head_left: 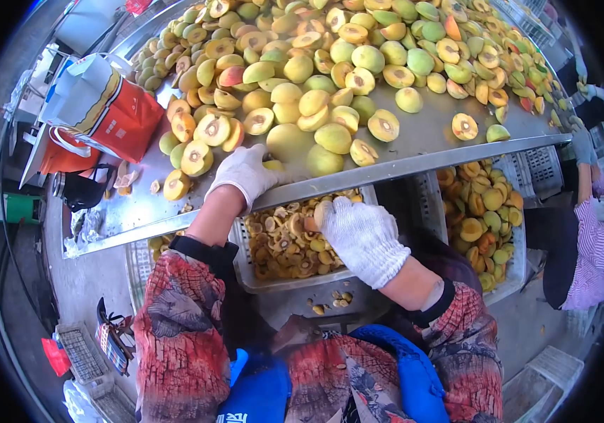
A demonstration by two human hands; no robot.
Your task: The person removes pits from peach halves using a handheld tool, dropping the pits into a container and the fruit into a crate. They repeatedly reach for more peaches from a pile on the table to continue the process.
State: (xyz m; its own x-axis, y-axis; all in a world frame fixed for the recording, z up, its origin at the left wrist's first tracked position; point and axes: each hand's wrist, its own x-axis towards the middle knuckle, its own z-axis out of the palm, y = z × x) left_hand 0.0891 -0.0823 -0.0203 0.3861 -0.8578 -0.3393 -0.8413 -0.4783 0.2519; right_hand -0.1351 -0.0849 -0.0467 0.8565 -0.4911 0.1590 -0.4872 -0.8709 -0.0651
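My left hand point(247, 173), in a white glove, rests at the front edge of the metal table point(415, 144), its fingers at a greenish fruit piece point(273, 165) beside the heap. My right hand point(363, 236), in a white knitted glove, is closed over the crate of fruit scraps point(293, 284) below the table edge. A small brownish thing shows at its fingertips, too unclear to name. Halved yellow and green fruits point(330, 138) with pits or hollows lie piled on the table in front of both hands.
At the left stand a red and white bag point(129, 123) and a dark cup point(80, 189). A crate of halved fruits point(482, 218) is under the table at the right. A co-worker's striped sleeve point(591, 247) shows at the far right. Grey crates point(84, 349) stand lower left.
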